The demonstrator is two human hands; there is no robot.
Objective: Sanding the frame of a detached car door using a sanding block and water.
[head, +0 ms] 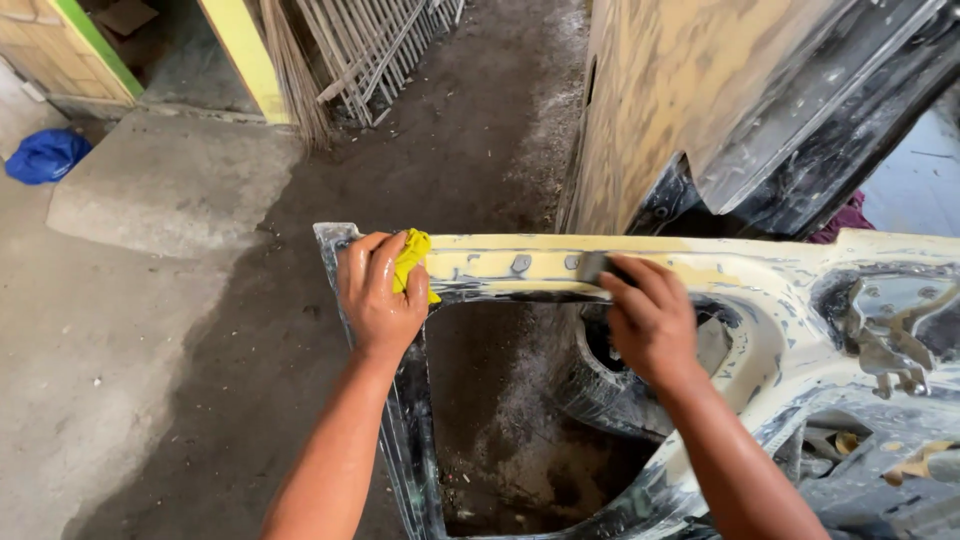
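A car door shell (800,300), coated in pale yellow filler with dark worn patches, stands open in front of me with its window frame (520,262) running across the middle. My left hand (380,295) grips the frame's left corner and holds a yellow cloth (412,258) against it. My right hand (650,320) presses a small dark grey sanding piece (598,266) flat on the frame's top bar. Both hands and forearms look wet.
The sanded yellow car body (680,100) rises at the right, a tyre (600,390) showing through the window opening. Dirt ground (250,380) lies below, a concrete slab (160,180) and a blue bag (45,155) at left, metal grilles (380,45) leaning at the back.
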